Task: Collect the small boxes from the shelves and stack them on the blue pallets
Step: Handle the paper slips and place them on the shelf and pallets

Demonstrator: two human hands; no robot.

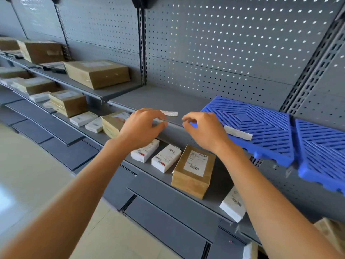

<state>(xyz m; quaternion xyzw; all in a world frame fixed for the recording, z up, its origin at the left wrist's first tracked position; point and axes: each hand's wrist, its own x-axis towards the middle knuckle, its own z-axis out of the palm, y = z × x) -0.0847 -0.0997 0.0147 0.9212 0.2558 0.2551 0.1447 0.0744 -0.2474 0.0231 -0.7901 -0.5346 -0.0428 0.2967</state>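
Head view: left hand (pixel 142 126) and right hand (pixel 202 130) hovered over shelf edge (pixel 173 128), fingers loosely curled, apart, clamped on nothing. One thin white box (pixel 238 132) lay on blue pallet (pixel 261 128); another (pixel 170 113) just beyond left fingers. More small boxes (pixel 166 157) on shelf below. Judged best: pinch thin box by long edges, lay flush beside first.

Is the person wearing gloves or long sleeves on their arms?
No. Both the left hand and the right hand are bare, with no gloves, rings or watch in view. Both forearms are uncovered right down to the bottom edge of the picture, so no sleeve shows. The fingers look slim with short nails.
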